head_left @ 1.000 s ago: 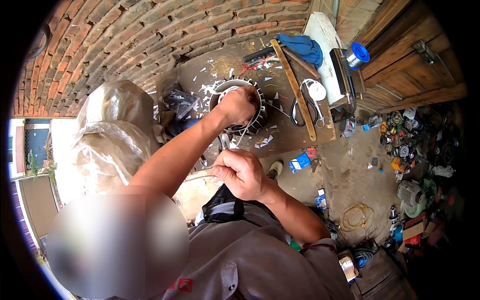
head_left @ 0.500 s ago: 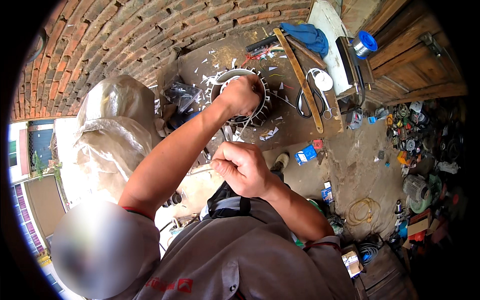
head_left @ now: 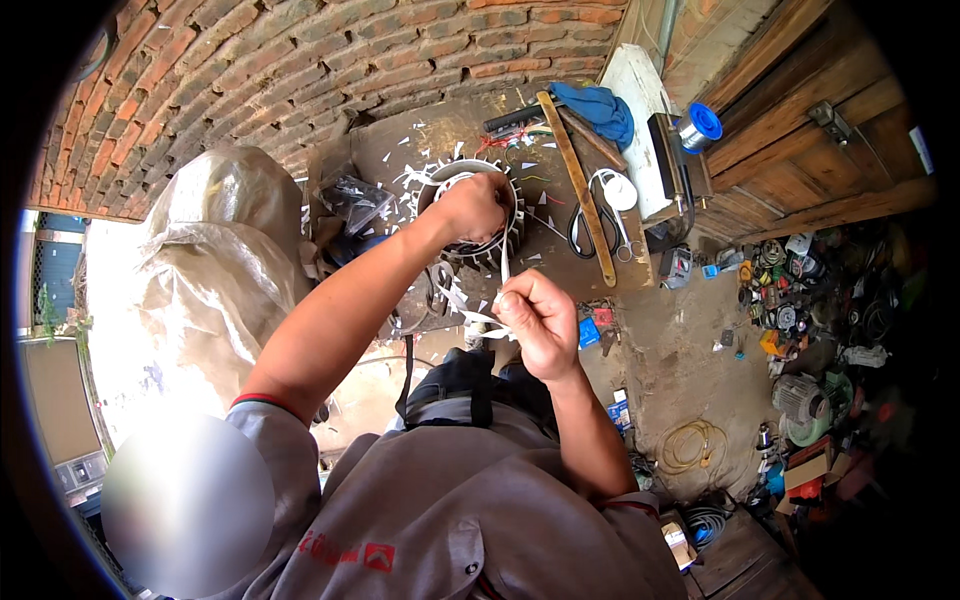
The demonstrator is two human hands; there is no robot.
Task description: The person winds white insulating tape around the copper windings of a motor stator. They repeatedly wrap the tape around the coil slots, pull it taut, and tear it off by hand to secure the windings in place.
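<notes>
The finned housing [head_left: 515, 234] looks to be dull grey metal, and the white tape [head_left: 504, 264] a soft, matt cloth. Scuffed, worn wood makes up the bench [head_left: 573, 272]; the blue rag [head_left: 602, 114] is matt fabric. Plastic sheeting [head_left: 215, 225] gleams, crinkled, against rough brick [head_left: 300, 75], while the spool [head_left: 706, 121] is glossy blue plastic.

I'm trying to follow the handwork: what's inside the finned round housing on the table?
The left hand reaches into the finned round housing, with some white material visible beside it. The hand covers much of the interior, so whatever its fingertips touch is hidden.
</notes>
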